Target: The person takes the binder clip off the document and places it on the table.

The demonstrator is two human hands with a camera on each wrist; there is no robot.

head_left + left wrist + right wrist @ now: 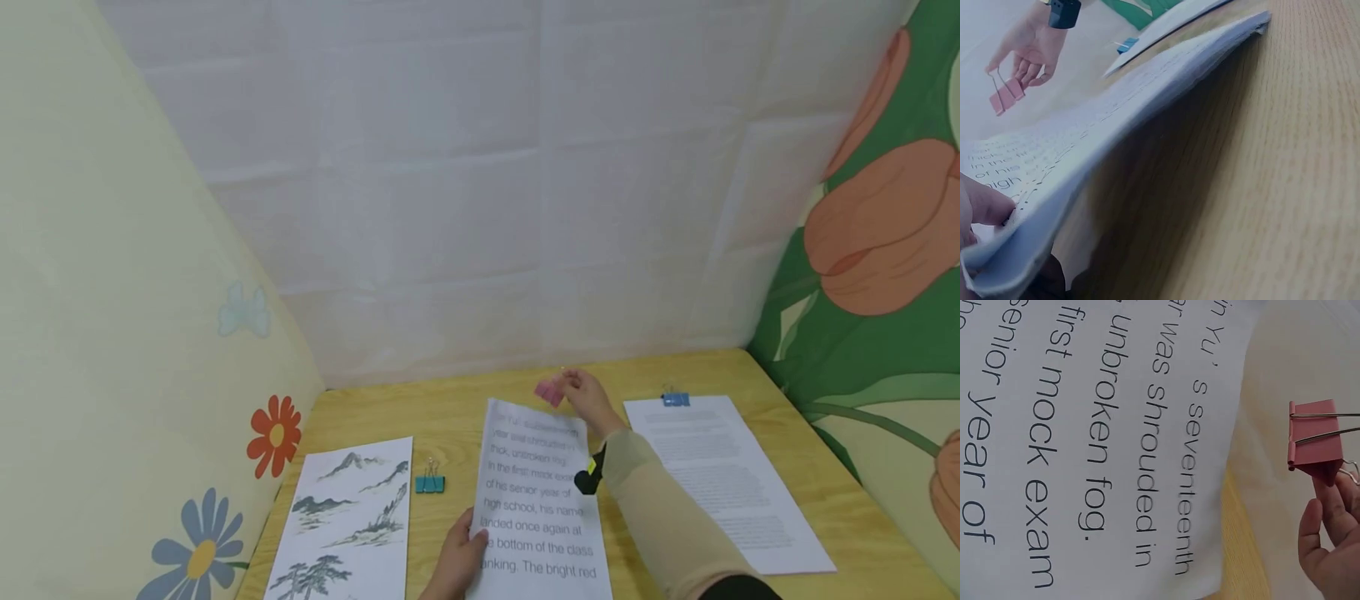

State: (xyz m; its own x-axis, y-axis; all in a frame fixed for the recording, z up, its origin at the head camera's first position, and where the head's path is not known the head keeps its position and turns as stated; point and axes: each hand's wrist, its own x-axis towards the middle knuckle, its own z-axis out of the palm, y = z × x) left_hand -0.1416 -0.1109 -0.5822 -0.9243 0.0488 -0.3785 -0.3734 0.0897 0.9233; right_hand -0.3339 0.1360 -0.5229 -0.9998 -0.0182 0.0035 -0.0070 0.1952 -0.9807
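Observation:
My left hand (456, 557) grips the left edge of a stack of large-print sheets (536, 508), thumb on the printed face. In the left wrist view that edge of the stack (1104, 134) bends up off the wood, with shadow underneath. Just beyond the top edge of the sheets, my right hand (588, 402) holds a pink binder clip (550, 392) by its wire handle. The right wrist view shows the clip (1316, 432) apart from the paper, its other wire handle swung along the body. The jaws of the clip have nothing between them.
Left of the sheets lies a teal binder clip (430, 484), beside a page of ink landscapes (352, 517). To the right, a blue binder clip (676, 399) sits on the top edge of a small-print stack (731, 483). A white cloth (480, 208) hangs behind the table.

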